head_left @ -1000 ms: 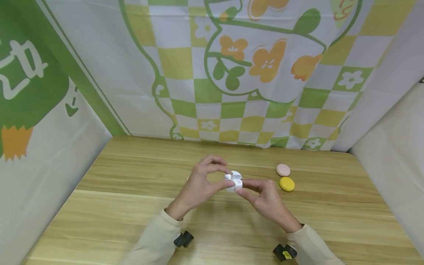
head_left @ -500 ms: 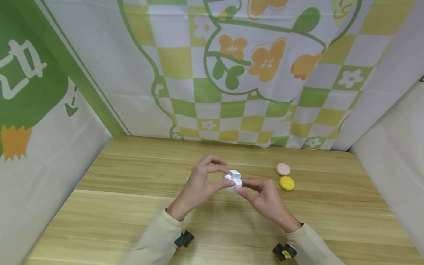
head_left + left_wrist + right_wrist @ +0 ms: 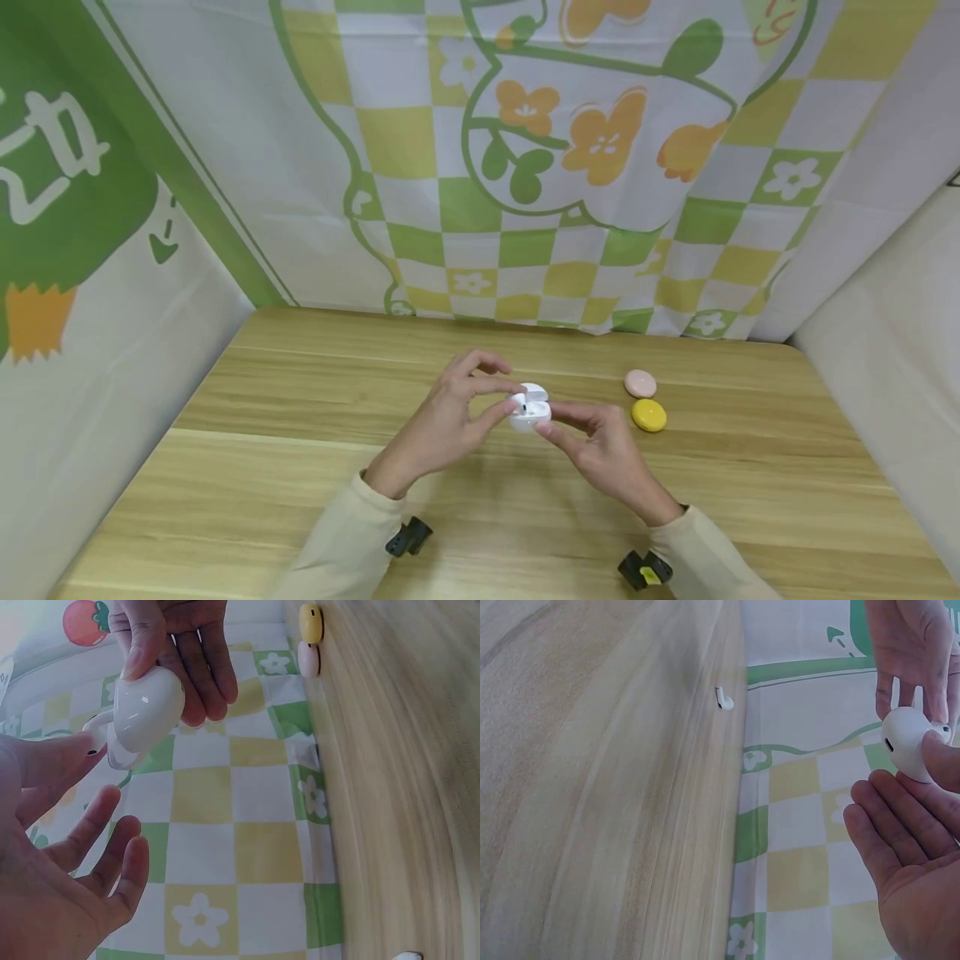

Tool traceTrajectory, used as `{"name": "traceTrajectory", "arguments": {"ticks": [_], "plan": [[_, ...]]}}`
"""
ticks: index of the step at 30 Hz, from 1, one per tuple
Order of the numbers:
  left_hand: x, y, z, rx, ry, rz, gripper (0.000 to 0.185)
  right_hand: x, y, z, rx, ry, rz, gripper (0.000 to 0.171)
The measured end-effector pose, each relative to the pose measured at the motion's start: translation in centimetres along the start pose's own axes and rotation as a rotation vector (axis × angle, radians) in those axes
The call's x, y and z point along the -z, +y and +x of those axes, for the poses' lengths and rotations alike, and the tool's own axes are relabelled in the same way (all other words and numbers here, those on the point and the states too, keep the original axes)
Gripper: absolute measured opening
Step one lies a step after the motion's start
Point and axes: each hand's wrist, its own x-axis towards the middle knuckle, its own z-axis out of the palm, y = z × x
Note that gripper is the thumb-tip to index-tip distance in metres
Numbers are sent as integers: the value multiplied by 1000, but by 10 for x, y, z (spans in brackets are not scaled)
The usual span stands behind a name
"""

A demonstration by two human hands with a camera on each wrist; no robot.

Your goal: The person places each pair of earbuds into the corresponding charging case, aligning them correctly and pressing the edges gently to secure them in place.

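A white earbud case (image 3: pixel 531 422) with its lid up is held above the table. My right hand (image 3: pixel 603 454) grips its right side between thumb and fingers, the other fingers stretched out in the right wrist view. At the case's left opening, my left hand (image 3: pixel 448 421) pinches a white earbud (image 3: pixel 96 736) with thumb and index finger. A dark spot shows on that earbud, and it overlaps the case's edge in the left wrist view. Another white earbud (image 3: pixel 724 699) lies on the table, hidden behind my left hand in the head view.
A pink round case (image 3: pixel 641 383) and a yellow round case (image 3: pixel 649 415) lie close together on the wooden table (image 3: pixel 750 467), right of my hands. A checked, flowered cloth (image 3: pixel 525 250) hangs along the back edge, with more cloth at both sides.
My left hand has shifted slightly left and turned the earbud, so its dark spot faces up. The case has tilted a little in my right hand. The round cases have stayed put.
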Motion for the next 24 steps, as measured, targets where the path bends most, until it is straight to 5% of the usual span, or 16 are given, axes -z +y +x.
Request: {"name": "traceTrajectory", "arguments": {"ticks": [15, 24], "plan": [[6, 0, 0, 38, 70, 5, 18, 1, -2, 1, 13, 22, 33, 24], [26, -27, -8, 196, 83, 55, 27, 2, -1, 1, -10, 28, 46, 22]]}}
